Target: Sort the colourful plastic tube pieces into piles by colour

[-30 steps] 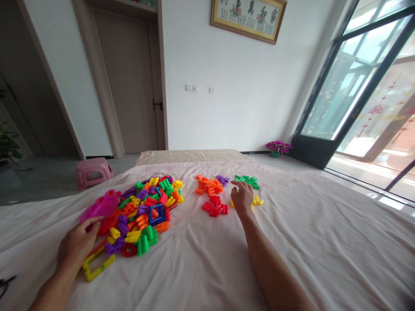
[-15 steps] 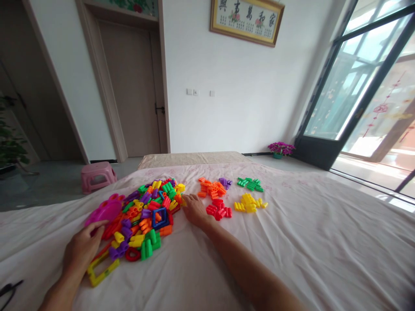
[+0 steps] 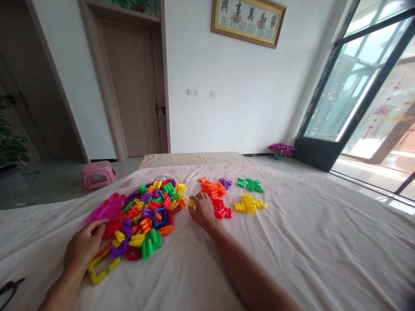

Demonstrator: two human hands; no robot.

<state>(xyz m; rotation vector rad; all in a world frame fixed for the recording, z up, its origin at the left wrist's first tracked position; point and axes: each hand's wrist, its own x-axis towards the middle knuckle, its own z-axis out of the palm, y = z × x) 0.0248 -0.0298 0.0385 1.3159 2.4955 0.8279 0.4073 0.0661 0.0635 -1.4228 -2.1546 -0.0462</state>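
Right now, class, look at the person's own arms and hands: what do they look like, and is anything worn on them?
The left hand and right hand are gloveless, with no ring visible. The left forearm and right forearm are bare as far as they show: no sleeve, watch, bracelet or cable. Fingernail details are too small to tell.

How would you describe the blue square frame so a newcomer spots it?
On the pale cloth, find the big mixed-colour pile at the left. The blue square frame lies on its right side, beyond the near green blocks. Unlike the tube blocks around it, it is a hollow square with an orange piece showing through.
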